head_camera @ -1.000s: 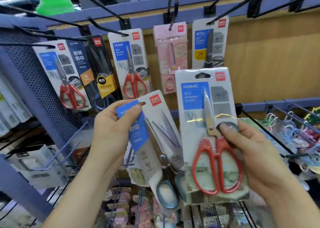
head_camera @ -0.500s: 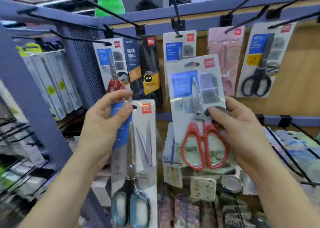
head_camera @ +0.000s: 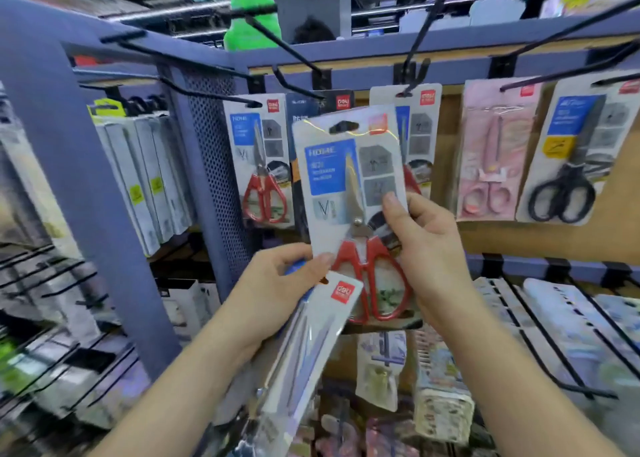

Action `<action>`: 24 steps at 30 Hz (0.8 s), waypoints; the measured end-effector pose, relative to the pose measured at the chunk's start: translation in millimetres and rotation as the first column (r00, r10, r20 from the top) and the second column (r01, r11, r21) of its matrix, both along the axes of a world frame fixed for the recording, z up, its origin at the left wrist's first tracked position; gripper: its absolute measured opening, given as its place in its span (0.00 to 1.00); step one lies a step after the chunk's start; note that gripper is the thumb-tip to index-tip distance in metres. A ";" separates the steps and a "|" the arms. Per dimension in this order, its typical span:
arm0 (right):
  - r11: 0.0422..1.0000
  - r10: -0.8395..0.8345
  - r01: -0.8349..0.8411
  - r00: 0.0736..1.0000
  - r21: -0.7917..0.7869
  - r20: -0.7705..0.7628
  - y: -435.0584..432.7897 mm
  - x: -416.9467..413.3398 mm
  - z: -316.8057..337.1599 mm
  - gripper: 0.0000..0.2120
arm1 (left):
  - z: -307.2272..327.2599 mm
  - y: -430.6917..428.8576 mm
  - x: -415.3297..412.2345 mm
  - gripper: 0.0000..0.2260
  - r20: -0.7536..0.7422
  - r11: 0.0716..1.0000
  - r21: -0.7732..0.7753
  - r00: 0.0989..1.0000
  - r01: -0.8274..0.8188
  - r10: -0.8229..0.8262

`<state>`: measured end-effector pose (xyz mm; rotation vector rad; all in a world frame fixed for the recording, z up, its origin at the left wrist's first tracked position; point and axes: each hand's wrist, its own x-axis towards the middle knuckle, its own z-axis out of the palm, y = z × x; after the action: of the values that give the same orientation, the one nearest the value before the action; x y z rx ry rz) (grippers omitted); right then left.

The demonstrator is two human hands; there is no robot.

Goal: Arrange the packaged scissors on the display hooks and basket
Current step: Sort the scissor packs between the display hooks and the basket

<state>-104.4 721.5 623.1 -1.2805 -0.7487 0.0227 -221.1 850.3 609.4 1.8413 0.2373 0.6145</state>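
My right hand [head_camera: 427, 248] grips a red-handled scissors pack [head_camera: 349, 193], held upright in front of the top hook row. Its hang hole sits just below and left of a black hook [head_camera: 412, 72] that carries a matching pack [head_camera: 420, 134]. My left hand [head_camera: 273, 290] holds a long white scissors pack [head_camera: 311, 345] by its top, tilted down to the left; its thumb also touches the red pack's lower left corner. The lower end of the long pack is blurred.
More packs hang on the top row: red-handled scissors [head_camera: 259, 165], a dark pack [head_camera: 320, 110], pink scissors [head_camera: 491, 155] and black scissors [head_camera: 568, 165]. Empty black hooks [head_camera: 277, 40] jut forward overhead. A blue perforated post [head_camera: 214, 165] stands left. Lower hooks [head_camera: 540, 335] hold other goods.
The view has swung left. My right hand has carried the red-handled pack up toward the hook row. My left hand has dropped lower and tilted the long pack.
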 end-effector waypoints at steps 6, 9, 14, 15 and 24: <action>0.964 0.263 -0.258 0.960 -0.068 0.093 32.1 -5.7 49.7 0.07 | -3.6 25.5 -19.3 0.12 0.010 0.991 0.048 0.992 -0.128 0.127; 0.967 0.241 -0.207 0.934 -0.151 0.262 69.1 -12.6 75.3 0.06 | -6.0 36.3 -26.7 0.12 0.030 0.968 -0.008 0.967 -0.253 0.253; 0.986 0.150 -0.100 0.877 -0.131 0.456 122.1 -32.2 102.7 0.15 | 3.0 51.5 -34.0 0.12 -0.020 0.887 -0.215 0.910 -0.408 0.414; 0.988 0.135 -0.084 0.865 -0.127 0.483 128.8 -35.0 107.3 0.17 | 3.4 53.4 -36.6 0.13 -0.033 0.877 -0.231 0.904 -0.421 0.426; 0.992 0.104 -0.067 0.921 -0.110 0.376 154.7 -33.1 115.2 0.13 | 1.9 61.3 -58.9 0.18 0.076 0.875 -0.224 0.887 -0.429 0.455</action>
<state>-137.5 876.1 738.3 -1.3593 -1.1506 -0.1252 -280.1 911.6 611.3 1.5486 0.6275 0.9846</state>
